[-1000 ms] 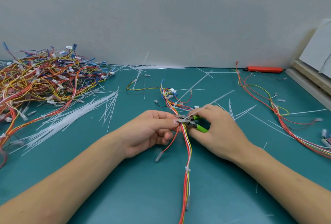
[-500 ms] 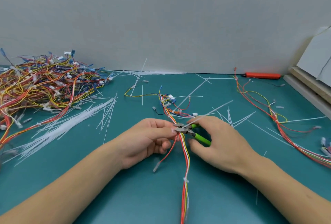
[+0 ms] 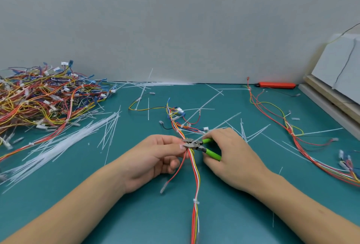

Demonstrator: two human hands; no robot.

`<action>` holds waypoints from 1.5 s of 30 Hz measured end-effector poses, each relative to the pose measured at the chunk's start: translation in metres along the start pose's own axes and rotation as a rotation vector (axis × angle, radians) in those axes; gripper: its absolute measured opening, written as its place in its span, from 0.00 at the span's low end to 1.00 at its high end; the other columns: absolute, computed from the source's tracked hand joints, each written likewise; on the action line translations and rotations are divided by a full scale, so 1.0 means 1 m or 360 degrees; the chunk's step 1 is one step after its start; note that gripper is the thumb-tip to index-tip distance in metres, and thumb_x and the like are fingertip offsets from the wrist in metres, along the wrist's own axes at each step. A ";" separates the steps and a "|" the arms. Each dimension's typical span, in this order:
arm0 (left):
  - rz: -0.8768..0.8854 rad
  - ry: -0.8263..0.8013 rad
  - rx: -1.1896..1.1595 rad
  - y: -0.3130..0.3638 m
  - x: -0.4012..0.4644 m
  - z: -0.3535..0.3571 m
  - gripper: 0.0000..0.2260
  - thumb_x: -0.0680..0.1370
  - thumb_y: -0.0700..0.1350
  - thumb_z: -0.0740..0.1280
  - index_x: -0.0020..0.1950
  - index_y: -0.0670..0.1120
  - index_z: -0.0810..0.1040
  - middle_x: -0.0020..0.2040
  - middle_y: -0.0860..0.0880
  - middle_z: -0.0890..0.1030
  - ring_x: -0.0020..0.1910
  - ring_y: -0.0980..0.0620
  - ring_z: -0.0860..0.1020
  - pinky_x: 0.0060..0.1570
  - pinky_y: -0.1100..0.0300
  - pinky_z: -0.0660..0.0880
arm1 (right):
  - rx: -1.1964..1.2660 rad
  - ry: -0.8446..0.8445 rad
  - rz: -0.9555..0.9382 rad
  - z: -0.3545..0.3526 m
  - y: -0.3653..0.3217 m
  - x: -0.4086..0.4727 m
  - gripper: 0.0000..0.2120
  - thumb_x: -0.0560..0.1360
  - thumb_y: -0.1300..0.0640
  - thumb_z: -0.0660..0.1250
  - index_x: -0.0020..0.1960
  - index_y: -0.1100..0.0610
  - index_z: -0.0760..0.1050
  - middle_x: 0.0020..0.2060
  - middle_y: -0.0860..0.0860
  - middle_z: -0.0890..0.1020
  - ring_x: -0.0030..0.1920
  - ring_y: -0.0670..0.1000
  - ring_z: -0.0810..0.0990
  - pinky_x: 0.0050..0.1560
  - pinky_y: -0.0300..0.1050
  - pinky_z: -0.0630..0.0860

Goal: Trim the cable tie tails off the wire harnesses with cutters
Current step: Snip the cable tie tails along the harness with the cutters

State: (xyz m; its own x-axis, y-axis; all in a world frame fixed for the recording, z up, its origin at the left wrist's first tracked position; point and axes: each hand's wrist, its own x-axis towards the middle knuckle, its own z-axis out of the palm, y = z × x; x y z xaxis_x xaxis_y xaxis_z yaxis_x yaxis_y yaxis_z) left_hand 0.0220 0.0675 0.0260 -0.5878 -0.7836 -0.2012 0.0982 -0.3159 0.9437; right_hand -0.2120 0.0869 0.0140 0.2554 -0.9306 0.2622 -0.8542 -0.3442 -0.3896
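Just beside the left hand [image 3: 155, 158], whose fingers [image 3: 171, 147] pinch the red-yellow-white wire harness [image 3: 194, 175] on the teal counter [image 3: 136, 214]: right hand [image 3: 231, 158] gripping green-handled cutters [image 3: 202, 146], blades around the translucent tie tail [image 3: 214, 126]; squeezing flush likely next.

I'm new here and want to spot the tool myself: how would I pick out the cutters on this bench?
Start at the teal table and find the two hands meeting near its middle. The right hand grips the cutters, whose metal tips sit against the wire harness that the left hand pinches. Their bright green handles are the only green tool among thin wires and white strips.
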 end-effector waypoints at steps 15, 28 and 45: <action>-0.0010 -0.0028 -0.0010 0.003 -0.002 0.000 0.06 0.75 0.42 0.72 0.50 0.43 0.84 0.42 0.46 0.83 0.29 0.56 0.71 0.30 0.66 0.71 | -0.0099 0.0043 0.0025 0.003 -0.007 0.001 0.14 0.71 0.49 0.65 0.34 0.46 0.60 0.30 0.43 0.69 0.37 0.51 0.69 0.37 0.45 0.64; -0.0002 -0.0048 0.0022 0.003 -0.002 0.002 0.03 0.75 0.43 0.72 0.48 0.45 0.85 0.40 0.48 0.82 0.28 0.57 0.71 0.30 0.66 0.71 | 0.0069 0.0063 -0.0030 0.003 -0.007 0.000 0.11 0.75 0.43 0.66 0.50 0.49 0.77 0.45 0.43 0.79 0.50 0.50 0.74 0.54 0.50 0.73; -0.0004 -0.0071 0.0020 0.003 -0.002 0.000 0.04 0.76 0.43 0.72 0.48 0.45 0.85 0.40 0.49 0.82 0.29 0.57 0.71 0.31 0.66 0.71 | 0.0057 0.0039 0.0000 0.000 -0.011 0.001 0.09 0.71 0.45 0.63 0.45 0.48 0.76 0.41 0.43 0.77 0.48 0.50 0.74 0.51 0.52 0.74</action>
State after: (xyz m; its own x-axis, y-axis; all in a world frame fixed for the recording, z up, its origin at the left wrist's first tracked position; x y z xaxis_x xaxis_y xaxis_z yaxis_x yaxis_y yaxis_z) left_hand 0.0236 0.0685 0.0295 -0.6231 -0.7581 -0.1922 0.0864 -0.3110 0.9465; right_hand -0.2024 0.0892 0.0181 0.2438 -0.9275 0.2834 -0.8373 -0.3488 -0.4210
